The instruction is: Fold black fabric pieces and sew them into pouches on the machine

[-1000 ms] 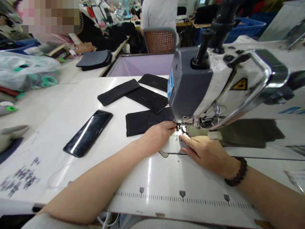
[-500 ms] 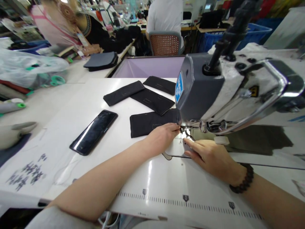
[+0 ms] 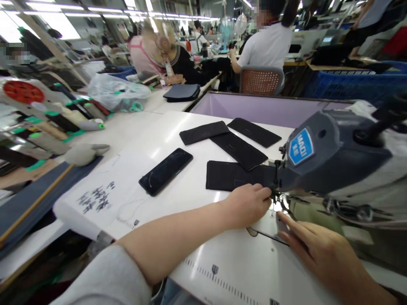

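We judge the black piece (image 3: pixel 222 175) at the sewing machine (image 3: pixel 337 156) unfinished, the three dark panels (image 3: pixel 238 150) uncertain; left hand (image 3: pixel 249 205) curled, right hand (image 3: pixel 324 245) extended, we cannot tell either grip's hold.

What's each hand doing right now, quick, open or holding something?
Left hand: fingers bent at the nearest black fabric piece; whether it grips cannot be told.
Right hand: open, fingers extended near the sewing machine; nothing visibly held.
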The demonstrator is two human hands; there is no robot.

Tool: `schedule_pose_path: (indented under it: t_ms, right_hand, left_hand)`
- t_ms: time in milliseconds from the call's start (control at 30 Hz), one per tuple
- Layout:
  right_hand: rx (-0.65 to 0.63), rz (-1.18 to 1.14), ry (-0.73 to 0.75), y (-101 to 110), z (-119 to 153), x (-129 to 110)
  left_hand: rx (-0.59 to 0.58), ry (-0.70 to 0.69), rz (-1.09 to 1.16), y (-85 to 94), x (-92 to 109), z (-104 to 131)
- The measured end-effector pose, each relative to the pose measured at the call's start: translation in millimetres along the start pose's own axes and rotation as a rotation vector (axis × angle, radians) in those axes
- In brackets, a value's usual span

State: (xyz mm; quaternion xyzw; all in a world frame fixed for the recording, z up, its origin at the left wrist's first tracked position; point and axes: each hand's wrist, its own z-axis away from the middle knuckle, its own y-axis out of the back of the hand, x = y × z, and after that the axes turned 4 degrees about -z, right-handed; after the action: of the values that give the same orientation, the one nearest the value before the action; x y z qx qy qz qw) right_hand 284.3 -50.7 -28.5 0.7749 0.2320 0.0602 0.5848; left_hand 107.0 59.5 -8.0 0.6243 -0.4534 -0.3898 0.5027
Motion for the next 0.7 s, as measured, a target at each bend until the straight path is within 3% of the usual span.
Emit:
schedule_pose_path:
  t_ms: [167,267,333,400,533,633,700]
  right_hand:
    - [0.034,0.014,0.092,1.9,-2.4,0.1]
    - [0.076,0.072,0.163,13.7,-2.7,-3.4]
    - [0.081,0.125,0.164,28.6,0.7,-4.1]
    - [0.035,0.171,0.087,47.7,8.0,-1.6]
    - [-0.139,0.284,-0.215,82.5,29.5,11.0]
    - [-0.157,0.41,-0.387,91.4,40.1,18.4]
    - [-0.137,0.398,-0.4,89.0,41.1,20.0]
  left_hand:
    - [-0.057,0.117,-0.09,-9.8,-13.4,0.2]
    - [0.018,0.298,-0.111,-19.5,-31.6,-2.8]
    - [0.046,0.364,-0.079,-16.5,-36.4,-2.1]
    - [0.001,0.278,-0.005,-3.1,-31.6,1.4]
    - [-0.213,0.022,0.199,41.5,-5.6,16.3]
    - [-0.223,-0.1,0.288,67.7,15.3,33.0]
    - [-0.216,-0.13,0.318,75.0,27.8,45.3]
